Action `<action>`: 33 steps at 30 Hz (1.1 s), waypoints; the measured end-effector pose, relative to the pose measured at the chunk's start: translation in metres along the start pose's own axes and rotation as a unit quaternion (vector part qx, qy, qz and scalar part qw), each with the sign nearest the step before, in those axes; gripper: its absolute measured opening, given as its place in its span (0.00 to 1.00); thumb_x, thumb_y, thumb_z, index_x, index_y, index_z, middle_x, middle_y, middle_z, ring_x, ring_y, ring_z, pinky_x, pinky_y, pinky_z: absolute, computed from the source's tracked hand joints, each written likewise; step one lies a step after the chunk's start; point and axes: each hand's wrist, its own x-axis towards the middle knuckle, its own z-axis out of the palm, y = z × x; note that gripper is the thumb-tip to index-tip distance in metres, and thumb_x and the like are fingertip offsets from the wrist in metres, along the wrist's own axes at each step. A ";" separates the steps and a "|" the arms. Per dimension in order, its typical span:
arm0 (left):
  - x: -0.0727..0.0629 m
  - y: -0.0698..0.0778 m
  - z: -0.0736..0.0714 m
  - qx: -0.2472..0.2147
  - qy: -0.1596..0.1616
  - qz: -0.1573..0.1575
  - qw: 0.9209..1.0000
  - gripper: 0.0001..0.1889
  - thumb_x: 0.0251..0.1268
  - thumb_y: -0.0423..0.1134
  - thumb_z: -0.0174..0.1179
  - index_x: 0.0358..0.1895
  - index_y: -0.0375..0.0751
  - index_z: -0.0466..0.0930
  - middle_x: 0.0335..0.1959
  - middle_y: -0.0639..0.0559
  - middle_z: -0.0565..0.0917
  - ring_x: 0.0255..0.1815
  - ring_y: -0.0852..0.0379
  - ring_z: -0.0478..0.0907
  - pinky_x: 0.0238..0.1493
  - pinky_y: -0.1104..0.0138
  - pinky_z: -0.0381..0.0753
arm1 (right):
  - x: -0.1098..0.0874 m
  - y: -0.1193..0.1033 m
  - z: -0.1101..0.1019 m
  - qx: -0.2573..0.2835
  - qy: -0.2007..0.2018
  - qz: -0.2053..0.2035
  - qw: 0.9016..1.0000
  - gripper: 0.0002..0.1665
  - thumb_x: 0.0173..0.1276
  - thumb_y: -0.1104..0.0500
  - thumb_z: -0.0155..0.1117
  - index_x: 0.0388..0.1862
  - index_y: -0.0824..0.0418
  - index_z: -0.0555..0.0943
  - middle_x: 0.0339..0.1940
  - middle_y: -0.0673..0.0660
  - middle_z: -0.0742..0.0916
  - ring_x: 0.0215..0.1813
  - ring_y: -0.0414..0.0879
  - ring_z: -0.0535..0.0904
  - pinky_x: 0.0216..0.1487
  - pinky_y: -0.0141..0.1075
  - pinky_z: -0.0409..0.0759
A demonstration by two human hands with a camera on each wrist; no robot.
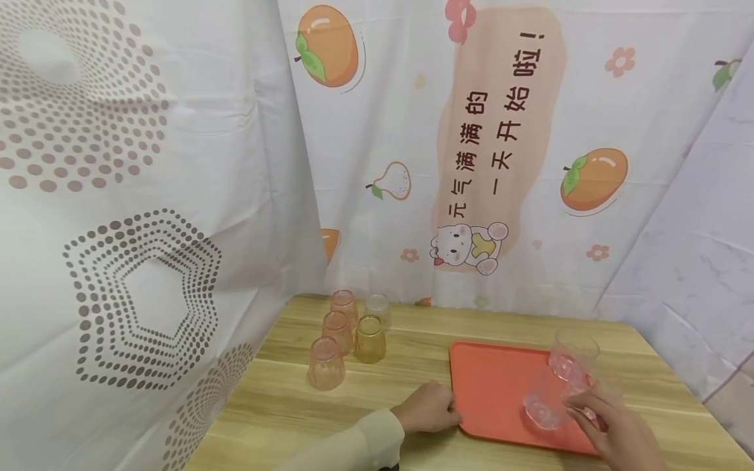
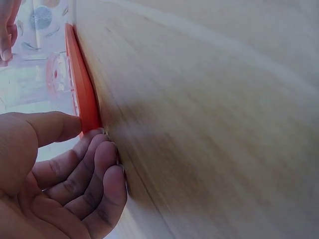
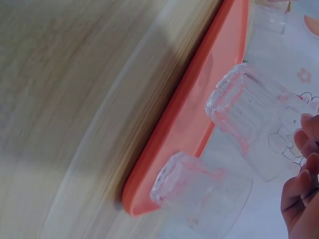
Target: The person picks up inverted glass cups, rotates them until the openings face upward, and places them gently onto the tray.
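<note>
A red tray lies on the wooden table. My left hand grips its near left corner, thumb on the rim and fingers curled below. Over the tray, my right hand pinches a clear glass near its rim, its base toward the tray; this glass shows faint pink tints in the right wrist view. A second clear glass stands on the tray's far right part. Close to the tray's right end, a clear glass also appears in the right wrist view.
At the table's far left stand several glasses upside down: a front pink glass, two more pink ones behind, an amber glass and a clear glass. Printed curtains hang along the table's back and sides.
</note>
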 end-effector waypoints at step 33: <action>-0.003 0.004 -0.007 -0.027 -0.004 -0.007 1.000 0.30 0.68 0.44 0.67 0.09 0.51 0.60 0.05 0.65 0.53 0.08 0.71 0.47 0.11 0.76 0.49 | -0.019 0.022 -0.004 -0.037 -0.011 -0.066 0.997 0.36 0.74 0.27 0.43 0.32 0.50 0.87 0.34 0.37 0.82 0.28 0.28 0.67 0.24 0.18 0.61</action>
